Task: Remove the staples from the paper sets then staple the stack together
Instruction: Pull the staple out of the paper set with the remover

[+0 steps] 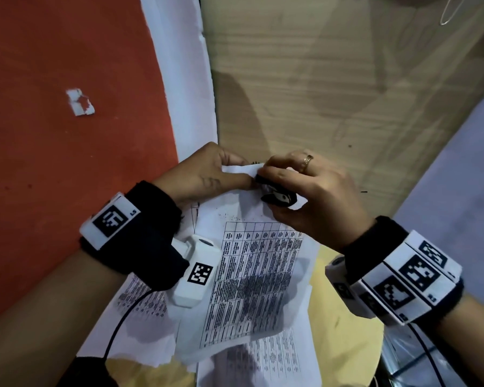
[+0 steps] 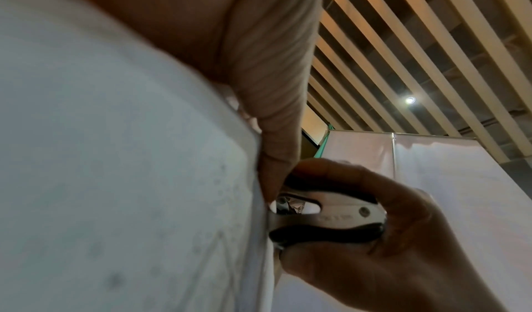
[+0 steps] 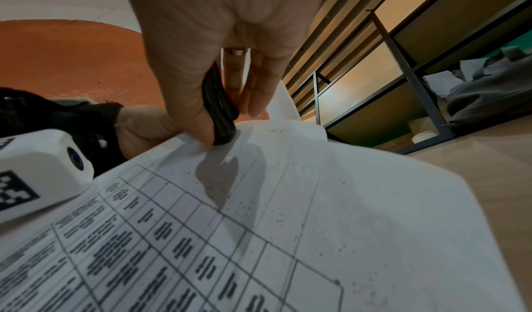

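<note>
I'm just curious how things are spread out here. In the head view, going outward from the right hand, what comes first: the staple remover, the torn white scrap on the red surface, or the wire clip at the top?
1. Staple remover: gripped in the right hand.
2. Torn white scrap: far left, on the red surface.
3. Wire clip: top right corner, on the wooden table.

place: probably office | cues: wooden desk (image 1: 333, 79); printed papers (image 1: 252, 275); slatted ceiling (image 2: 417, 44); shelving (image 3: 417, 84)

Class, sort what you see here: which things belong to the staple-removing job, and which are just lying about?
In use:
- black and metal claw staple remover, gripped by right hand
- white printed paper set, corner pinched by left hand

Lying about:
- torn white paper scrap
- bent wire paperclip
- wooden table
</note>
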### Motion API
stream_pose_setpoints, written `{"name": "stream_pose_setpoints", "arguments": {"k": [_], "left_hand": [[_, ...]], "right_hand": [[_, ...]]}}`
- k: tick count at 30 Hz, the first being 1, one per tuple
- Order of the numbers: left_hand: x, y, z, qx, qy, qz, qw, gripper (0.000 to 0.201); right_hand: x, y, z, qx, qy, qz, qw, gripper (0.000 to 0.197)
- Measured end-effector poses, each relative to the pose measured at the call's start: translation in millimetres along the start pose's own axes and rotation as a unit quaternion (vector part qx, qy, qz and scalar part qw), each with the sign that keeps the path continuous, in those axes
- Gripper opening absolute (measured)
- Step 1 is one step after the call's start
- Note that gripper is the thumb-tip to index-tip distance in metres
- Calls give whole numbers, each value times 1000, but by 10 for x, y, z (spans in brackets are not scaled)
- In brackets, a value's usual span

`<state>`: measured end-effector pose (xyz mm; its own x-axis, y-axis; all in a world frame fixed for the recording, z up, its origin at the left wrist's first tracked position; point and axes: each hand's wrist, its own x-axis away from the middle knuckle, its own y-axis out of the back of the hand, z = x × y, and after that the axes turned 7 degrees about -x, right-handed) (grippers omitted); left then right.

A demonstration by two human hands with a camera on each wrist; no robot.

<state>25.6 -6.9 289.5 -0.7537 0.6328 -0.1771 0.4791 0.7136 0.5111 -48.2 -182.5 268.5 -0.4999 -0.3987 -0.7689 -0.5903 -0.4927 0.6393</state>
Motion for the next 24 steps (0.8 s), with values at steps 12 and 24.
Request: {"name": "stream_pose_setpoints", "arguments": {"k": [12, 24], "left_hand": [[-6, 23, 18, 30, 10, 27, 999, 30], [30, 91, 40, -7, -8, 37, 999, 26]], "right_hand": [[-54, -1, -17, 6, 34, 16, 999, 33], [-71, -79, -7, 0, 33, 16, 999, 26]]}}
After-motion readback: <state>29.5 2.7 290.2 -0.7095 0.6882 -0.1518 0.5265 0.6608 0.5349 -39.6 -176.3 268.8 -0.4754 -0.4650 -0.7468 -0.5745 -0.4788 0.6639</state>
